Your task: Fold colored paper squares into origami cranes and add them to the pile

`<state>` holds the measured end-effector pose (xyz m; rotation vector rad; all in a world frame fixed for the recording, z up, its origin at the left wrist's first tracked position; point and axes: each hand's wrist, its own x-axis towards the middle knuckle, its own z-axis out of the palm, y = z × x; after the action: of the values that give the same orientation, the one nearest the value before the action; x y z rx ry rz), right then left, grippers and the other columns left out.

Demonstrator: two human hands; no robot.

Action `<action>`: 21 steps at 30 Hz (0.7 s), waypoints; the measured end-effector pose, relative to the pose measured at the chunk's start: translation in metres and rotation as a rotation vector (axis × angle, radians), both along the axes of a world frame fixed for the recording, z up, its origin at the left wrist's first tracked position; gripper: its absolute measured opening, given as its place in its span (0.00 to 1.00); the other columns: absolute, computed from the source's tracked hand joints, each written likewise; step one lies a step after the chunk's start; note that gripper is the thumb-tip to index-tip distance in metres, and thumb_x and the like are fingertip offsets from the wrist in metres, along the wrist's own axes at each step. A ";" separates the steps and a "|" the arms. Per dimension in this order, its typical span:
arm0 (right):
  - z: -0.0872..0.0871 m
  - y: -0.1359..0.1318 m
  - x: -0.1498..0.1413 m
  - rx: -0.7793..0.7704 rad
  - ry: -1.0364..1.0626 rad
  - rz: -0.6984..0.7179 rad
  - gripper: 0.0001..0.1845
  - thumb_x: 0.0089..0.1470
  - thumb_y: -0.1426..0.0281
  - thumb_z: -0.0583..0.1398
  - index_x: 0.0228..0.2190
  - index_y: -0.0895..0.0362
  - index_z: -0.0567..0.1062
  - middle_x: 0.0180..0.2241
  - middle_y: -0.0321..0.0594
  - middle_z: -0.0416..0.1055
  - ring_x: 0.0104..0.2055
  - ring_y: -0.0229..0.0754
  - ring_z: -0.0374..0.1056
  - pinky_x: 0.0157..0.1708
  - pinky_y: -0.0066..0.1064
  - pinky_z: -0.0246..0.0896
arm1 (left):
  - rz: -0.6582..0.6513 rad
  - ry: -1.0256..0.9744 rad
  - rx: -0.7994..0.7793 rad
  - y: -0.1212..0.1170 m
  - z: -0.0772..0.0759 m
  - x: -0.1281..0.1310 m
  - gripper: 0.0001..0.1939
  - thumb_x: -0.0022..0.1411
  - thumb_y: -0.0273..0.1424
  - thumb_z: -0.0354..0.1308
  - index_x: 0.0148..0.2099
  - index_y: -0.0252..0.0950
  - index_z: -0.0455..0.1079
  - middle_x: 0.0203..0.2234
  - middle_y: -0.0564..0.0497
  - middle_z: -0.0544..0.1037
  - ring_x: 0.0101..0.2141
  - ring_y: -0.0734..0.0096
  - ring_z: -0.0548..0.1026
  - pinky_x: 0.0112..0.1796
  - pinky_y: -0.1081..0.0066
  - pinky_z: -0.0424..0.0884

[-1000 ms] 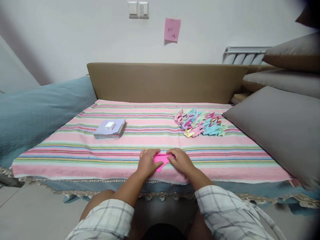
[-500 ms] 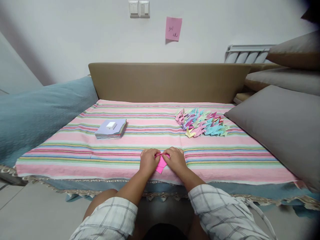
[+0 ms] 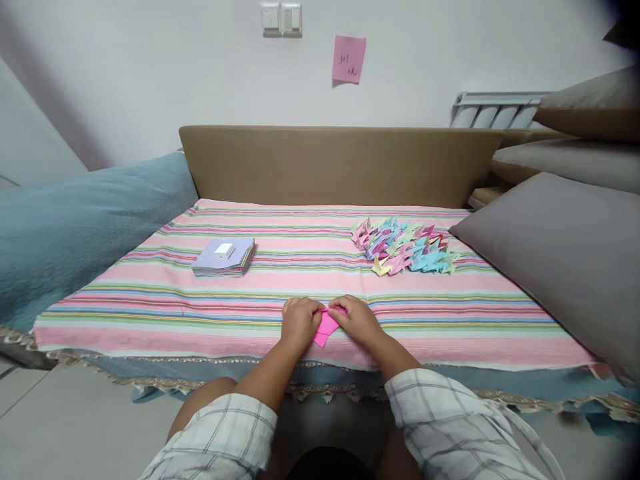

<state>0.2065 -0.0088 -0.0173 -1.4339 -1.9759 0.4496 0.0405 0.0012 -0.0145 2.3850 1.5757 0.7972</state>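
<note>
A folded piece of pink paper (image 3: 325,327) lies near the front edge of a striped pink cloth (image 3: 310,280). My left hand (image 3: 299,323) pinches its left side with fingers closed. My right hand (image 3: 359,319) presses and grips its right side, fingers curled over the fold. Both hands meet over the paper.
A stack of coloured paper squares (image 3: 225,257) with a small white block on top lies at the left. A heap of several folded paper cranes (image 3: 403,245) lies at the right. Grey cushions (image 3: 555,253) flank the right, a blue blanket (image 3: 75,227) the left.
The hands stayed over the pink paper and shifted slightly; the paper was lifted at its top edge half a second ago and now lies flatter under the fingers.
</note>
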 end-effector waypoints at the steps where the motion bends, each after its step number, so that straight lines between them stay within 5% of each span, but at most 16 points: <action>1: 0.001 0.000 0.005 -0.013 0.039 0.030 0.08 0.52 0.68 0.58 0.35 0.55 0.75 0.36 0.39 0.73 0.40 0.41 0.66 0.40 0.31 0.58 | -0.003 -0.006 0.003 0.000 -0.001 0.000 0.09 0.55 0.28 0.55 0.36 0.43 0.76 0.31 0.52 0.78 0.37 0.65 0.70 0.44 0.63 0.61; 14: -0.004 0.002 0.018 0.018 -0.050 0.029 0.07 0.51 0.74 0.58 0.30 0.54 0.77 0.31 0.38 0.72 0.36 0.40 0.66 0.37 0.30 0.59 | -0.064 0.013 0.027 0.002 -0.006 -0.003 0.11 0.57 0.28 0.56 0.38 0.48 0.76 0.34 0.52 0.77 0.40 0.65 0.69 0.46 0.60 0.58; 21: -0.009 0.003 0.024 0.060 -0.089 0.093 0.10 0.54 0.74 0.57 0.35 0.53 0.77 0.35 0.39 0.73 0.40 0.41 0.66 0.43 0.33 0.59 | -0.181 0.052 0.029 0.001 0.002 -0.010 0.12 0.57 0.42 0.56 0.41 0.47 0.75 0.46 0.52 0.74 0.47 0.61 0.66 0.49 0.58 0.57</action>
<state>0.2306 -0.0056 -0.0267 -1.3503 -2.1156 0.3702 0.0310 0.0020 -0.0128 2.5431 1.3493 0.7311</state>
